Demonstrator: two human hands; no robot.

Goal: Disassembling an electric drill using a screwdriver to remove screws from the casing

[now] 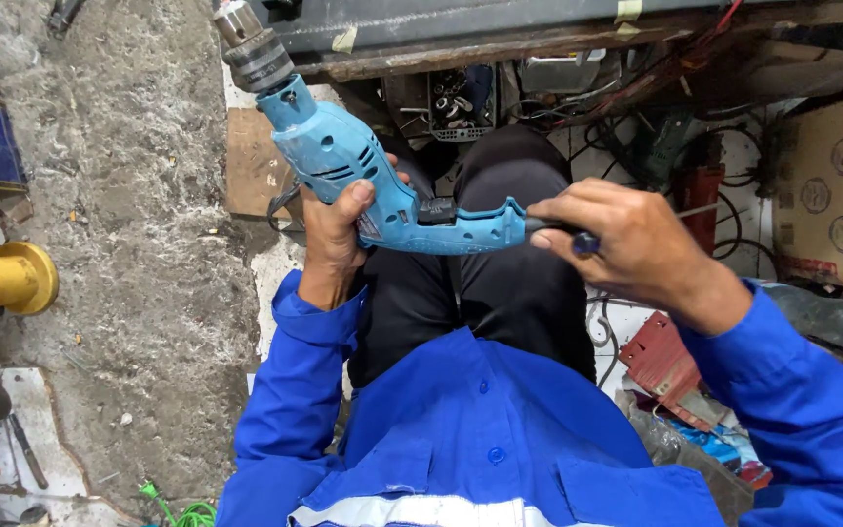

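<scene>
A light blue electric drill [363,176] lies across my lap, its metal chuck [251,49] pointing up and to the left. My left hand [336,229] grips the drill's body from below, thumb over the casing. My right hand [631,239] is closed on a screwdriver with a dark blue handle [582,241], its tip pressed at the end of the drill's grip. I wear a blue work shirt and black trousers.
Rough concrete floor lies to the left with a yellow cylindrical part [7,278]. A cardboard box [831,185] stands at right. Cables, a red metal piece [661,356] and clutter sit under a bench edge [500,44] ahead.
</scene>
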